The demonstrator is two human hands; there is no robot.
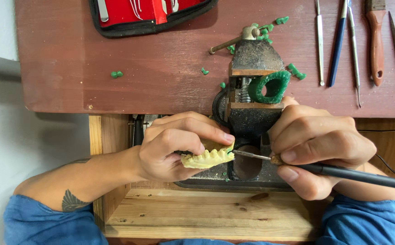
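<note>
My left hand grips a pale yellow dental cast with a row of moulded teeth, holding it over a dark metal tray. My right hand pinches a black-handled carving tool whose thin metal tip touches the right end of the cast. Just beyond the hands stands a small black bench vise, with a green wax ring resting at its jaws.
Green wax chips lie scattered on the reddish-brown bench top. Several slim hand tools and a wooden-handled one lie at the back right. A red tool case sits at the back left. A pale wooden shelf lies below.
</note>
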